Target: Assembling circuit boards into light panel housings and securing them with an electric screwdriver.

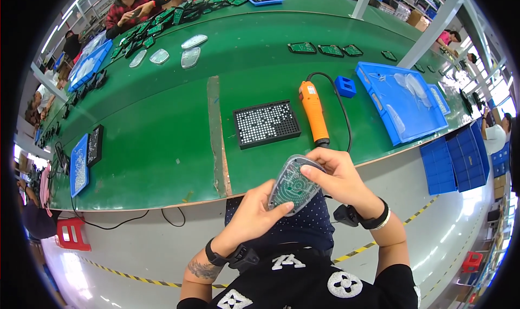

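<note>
Above my lap, just off the table's near edge, I hold a rounded grey casing [296, 185] with a green circuit board inside it. My left hand [252, 210] grips its lower left side, thumb on the board. My right hand [337, 174] grips its upper right end, thumb pressed over the board's edge. Beyond my hands lies an orange electric screwdriver [313, 109] with a black cord. Left of the screwdriver is a black tray [266, 125] holding rows of small pale parts, with several slots at its right vacant.
A blue tray [379, 106] with clear covers stands at the right, near a small blue block [345, 86]. Several boards in casings [330, 50] lie farther back. Clear covers [190, 57] sit near a board pile [162, 24], where a person works. Blue crates [457, 160] stand at right.
</note>
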A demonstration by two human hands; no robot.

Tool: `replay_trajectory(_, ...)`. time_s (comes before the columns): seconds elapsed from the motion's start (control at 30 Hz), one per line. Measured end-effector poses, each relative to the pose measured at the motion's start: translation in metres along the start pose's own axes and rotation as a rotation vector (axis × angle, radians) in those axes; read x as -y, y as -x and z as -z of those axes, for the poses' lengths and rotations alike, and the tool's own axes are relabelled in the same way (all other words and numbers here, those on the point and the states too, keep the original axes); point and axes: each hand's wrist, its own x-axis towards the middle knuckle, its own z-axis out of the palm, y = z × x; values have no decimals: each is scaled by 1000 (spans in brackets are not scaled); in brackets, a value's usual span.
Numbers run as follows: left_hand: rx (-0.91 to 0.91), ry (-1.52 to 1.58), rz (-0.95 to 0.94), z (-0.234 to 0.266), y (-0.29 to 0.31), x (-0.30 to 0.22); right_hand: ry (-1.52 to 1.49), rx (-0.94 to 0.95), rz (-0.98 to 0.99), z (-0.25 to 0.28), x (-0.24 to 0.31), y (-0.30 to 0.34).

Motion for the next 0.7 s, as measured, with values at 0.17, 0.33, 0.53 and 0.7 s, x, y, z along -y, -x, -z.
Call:
replay_trajectory(0.17, 47, -425, -58, -7, 7, -25, -5, -7, 110, 4, -7, 12)
replay_trajectory(0.33, 255, -457, 214, 32, -12, -45, 314, 119, -60, 27, 7, -12)
replay_trajectory(0.53, 253, -306, 415, 126, -145, -71, 989, -321, -86, 69, -16, -65)
replay_trajectory(0.7, -391, -757, 98, 224, -304, -50, 717, -179, -211, 82, -25, -86)
